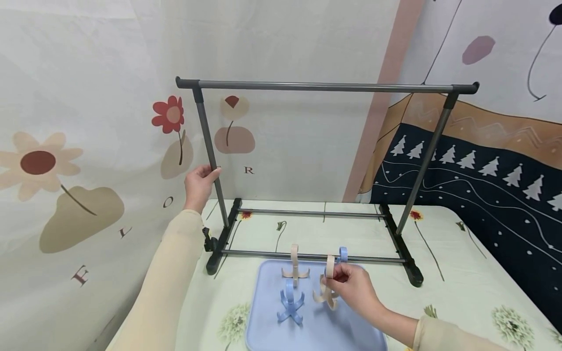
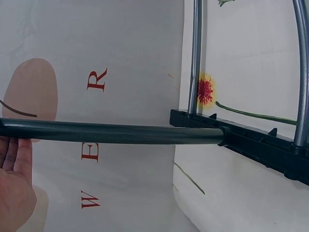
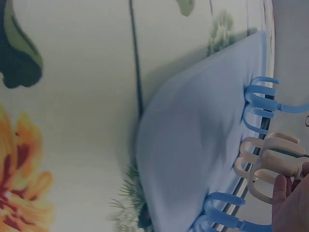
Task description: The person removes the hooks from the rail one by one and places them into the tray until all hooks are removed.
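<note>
A dark metal clothes rack [image 1: 325,87] stands on the table, and my left hand [image 1: 201,185] grips its left upright post [image 1: 207,136] about midway up. In the left wrist view that post [image 2: 120,132] runs sideways, with the fingers against it. My right hand [image 1: 353,287] pinches a beige pronged hanger hook [image 1: 330,267] by its upper part, over the blue tray [image 1: 316,336]. Another beige hook [image 1: 294,265] and a blue hook [image 1: 290,304] stand on the tray to its left. Behind the right hand, a second blue hook [image 1: 343,253] is partly hidden.
Two low crossbars [image 1: 311,213] join the rack's black feet [image 1: 400,246]; the nearer bar passes just behind the tray. A small black object [image 1: 210,242] sits beside the left foot. A floral cloth [image 1: 465,292] covers the table, with printed curtains [image 1: 298,146] hanging behind.
</note>
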`<action>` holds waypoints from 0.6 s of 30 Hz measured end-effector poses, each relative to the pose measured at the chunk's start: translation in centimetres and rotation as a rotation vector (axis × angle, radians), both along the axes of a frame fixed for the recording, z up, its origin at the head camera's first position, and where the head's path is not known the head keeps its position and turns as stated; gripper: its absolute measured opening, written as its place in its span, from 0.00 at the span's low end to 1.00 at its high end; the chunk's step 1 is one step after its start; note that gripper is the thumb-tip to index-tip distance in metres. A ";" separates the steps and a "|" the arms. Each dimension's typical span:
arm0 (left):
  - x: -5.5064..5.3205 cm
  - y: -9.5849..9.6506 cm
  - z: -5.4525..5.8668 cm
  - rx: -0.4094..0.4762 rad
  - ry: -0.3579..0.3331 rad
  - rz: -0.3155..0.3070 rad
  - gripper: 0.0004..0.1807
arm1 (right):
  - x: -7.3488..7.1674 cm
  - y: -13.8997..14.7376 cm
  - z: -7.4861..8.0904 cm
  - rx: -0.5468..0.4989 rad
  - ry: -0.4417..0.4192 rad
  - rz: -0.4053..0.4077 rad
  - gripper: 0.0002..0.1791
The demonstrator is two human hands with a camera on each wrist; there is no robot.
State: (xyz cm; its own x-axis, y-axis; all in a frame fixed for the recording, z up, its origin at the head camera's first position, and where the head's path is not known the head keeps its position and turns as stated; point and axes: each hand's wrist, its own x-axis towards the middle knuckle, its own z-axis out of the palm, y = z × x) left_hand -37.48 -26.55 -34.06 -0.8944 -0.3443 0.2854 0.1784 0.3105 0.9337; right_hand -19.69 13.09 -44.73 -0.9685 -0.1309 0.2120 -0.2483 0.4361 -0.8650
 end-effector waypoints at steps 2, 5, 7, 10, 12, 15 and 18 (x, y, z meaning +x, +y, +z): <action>-0.1 0.0 0.0 -0.001 -0.002 0.000 0.23 | -0.1 0.1 -0.5 0.002 0.010 0.002 0.10; -0.1 0.0 0.0 -0.004 0.000 0.003 0.23 | 0.0 0.3 -1.2 0.006 0.014 0.009 0.10; -0.2 0.0 0.0 -0.007 0.004 0.004 0.23 | 0.0 0.4 -1.6 0.008 0.011 0.014 0.10; -0.2 -0.1 -0.1 -0.010 0.002 0.002 0.23 | 0.0 0.4 -2.1 0.012 0.003 0.015 0.10; -0.2 -0.1 -0.1 -0.008 0.000 0.000 0.23 | 0.0 0.4 -2.4 0.016 -0.002 0.009 0.10; -0.3 -0.2 -0.1 0.001 -0.003 -0.003 0.22 | 0.0 0.4 -2.7 0.026 -0.002 -0.008 0.11; -0.3 -0.2 -0.1 0.009 -0.003 -0.004 0.23 | 0.0 0.4 -2.9 0.033 0.000 -0.013 0.11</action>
